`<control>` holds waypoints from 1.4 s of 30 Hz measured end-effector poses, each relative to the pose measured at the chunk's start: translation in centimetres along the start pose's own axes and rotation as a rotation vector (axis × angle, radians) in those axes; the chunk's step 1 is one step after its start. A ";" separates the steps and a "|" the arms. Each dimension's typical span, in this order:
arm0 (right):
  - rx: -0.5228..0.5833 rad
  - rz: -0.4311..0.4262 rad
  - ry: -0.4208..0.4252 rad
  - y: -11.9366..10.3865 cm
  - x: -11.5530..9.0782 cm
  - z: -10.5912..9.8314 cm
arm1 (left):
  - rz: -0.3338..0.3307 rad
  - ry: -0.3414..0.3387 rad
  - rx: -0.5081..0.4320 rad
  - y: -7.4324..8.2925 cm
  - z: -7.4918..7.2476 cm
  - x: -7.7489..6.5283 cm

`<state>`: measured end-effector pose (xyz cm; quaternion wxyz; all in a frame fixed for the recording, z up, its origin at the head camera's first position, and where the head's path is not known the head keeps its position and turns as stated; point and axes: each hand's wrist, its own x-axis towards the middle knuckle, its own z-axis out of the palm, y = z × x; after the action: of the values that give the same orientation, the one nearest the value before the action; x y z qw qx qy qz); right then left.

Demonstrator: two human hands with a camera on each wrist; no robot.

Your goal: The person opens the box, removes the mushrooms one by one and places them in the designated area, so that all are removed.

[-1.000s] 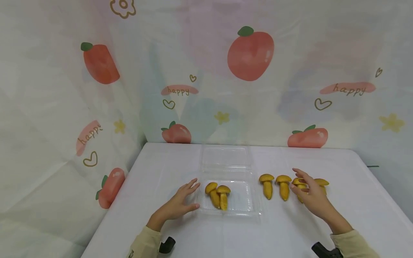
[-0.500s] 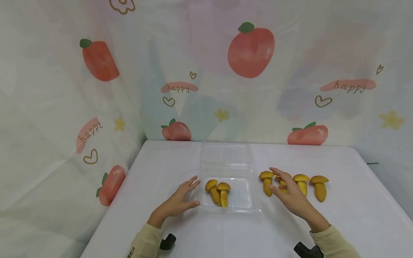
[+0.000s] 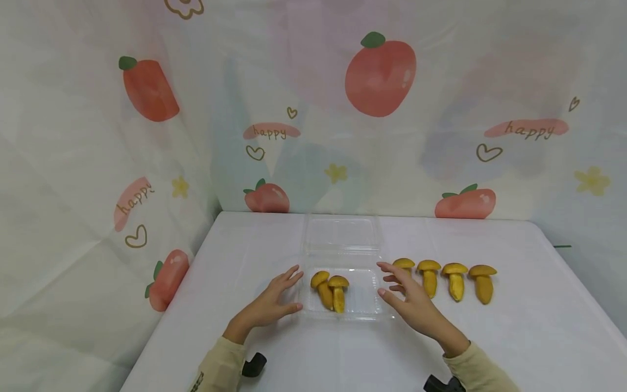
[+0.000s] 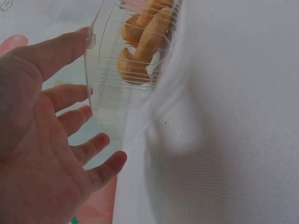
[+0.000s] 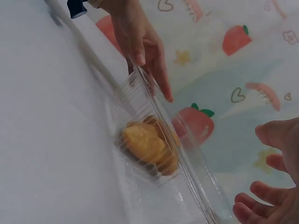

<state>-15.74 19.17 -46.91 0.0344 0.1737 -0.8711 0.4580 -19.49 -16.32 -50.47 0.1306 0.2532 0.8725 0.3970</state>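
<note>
A clear plastic clamshell box lies with its lid folded back, away from me. Inside, toward its left, two yellow mushrooms lie side by side. My left hand touches the left rim with thumb and fingertips, fingers spread; the left wrist view has the thumb right on that rim. My right hand holds nothing, its fingers loosely extended at the box's right edge. It partly hides the nearest mushroom of a row on the table.
Several more yellow mushrooms stand in that row, right of the box, caps pointing away from me. The white-covered table ends at a fabric backdrop printed with fruit, which also runs along the left side.
My right hand has moved left from over the mushroom row to the box's right edge, uncovering the farther mushrooms. My left hand has stayed at the left rim.
</note>
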 end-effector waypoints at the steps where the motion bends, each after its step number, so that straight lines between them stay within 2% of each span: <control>1: 0.013 0.001 -0.006 -0.2 0.1 0.3 | 0.001 0.000 0.002 0.0 0.0 0.0; 9: 0.085 -0.024 -0.066 -0.8 0.8 2.7 | 0.016 0.006 0.000 0.0 0.0 0.1; 16: 0.134 -0.023 -0.152 0.0 2.2 4.4 | 0.021 0.010 -0.010 0.0 0.0 0.2; 24: 0.112 0.069 -0.263 0.2 3.3 5.3 | 0.007 0.004 -0.008 0.2 0.1 0.1; 30: 0.076 0.055 -0.358 0.5 3.8 5.6 | 0.009 0.005 -0.004 0.1 0.2 0.0; 42: 0.014 0.014 -0.422 0.5 4.6 6.2 | 0.023 0.007 -0.004 -0.4 0.3 0.0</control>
<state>-19.60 13.18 -49.85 -0.1533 0.2599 -0.8570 0.4178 -19.49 -16.38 -50.93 0.1234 0.2617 0.8691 0.4012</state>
